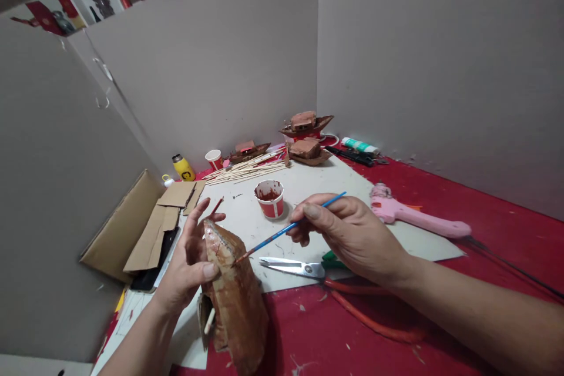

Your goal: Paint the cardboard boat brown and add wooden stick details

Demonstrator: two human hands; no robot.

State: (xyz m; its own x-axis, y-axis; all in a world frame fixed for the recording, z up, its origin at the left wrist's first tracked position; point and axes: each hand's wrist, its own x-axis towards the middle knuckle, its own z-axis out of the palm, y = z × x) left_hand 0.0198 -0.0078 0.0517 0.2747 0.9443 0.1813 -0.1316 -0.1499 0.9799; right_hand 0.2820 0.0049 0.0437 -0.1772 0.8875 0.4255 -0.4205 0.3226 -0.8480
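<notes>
My left hand (pixel 187 261) grips a brown-painted cardboard model (pixel 235 299) by its upper edge, thumb on the near face and fingers behind it. My right hand (pixel 348 232) pinches a thin blue paintbrush (pixel 286 228). The brush tip touches the model's top corner. A small red-and-white cup of brown paint (pixel 269 198) stands just beyond the brush on a grey board (pixel 317 188).
Scissors (pixel 295 268) lie under my right hand. A pink glue gun (pixel 414 217) rests to the right on the red table (pixel 484 211). Painted model boats (pixel 306 123), wooden sticks (pixel 247 169), a paper cup (pixel 214 158) and a yellow bottle (pixel 184 168) sit at the back. Cardboard pieces (pixel 154 229) lie left.
</notes>
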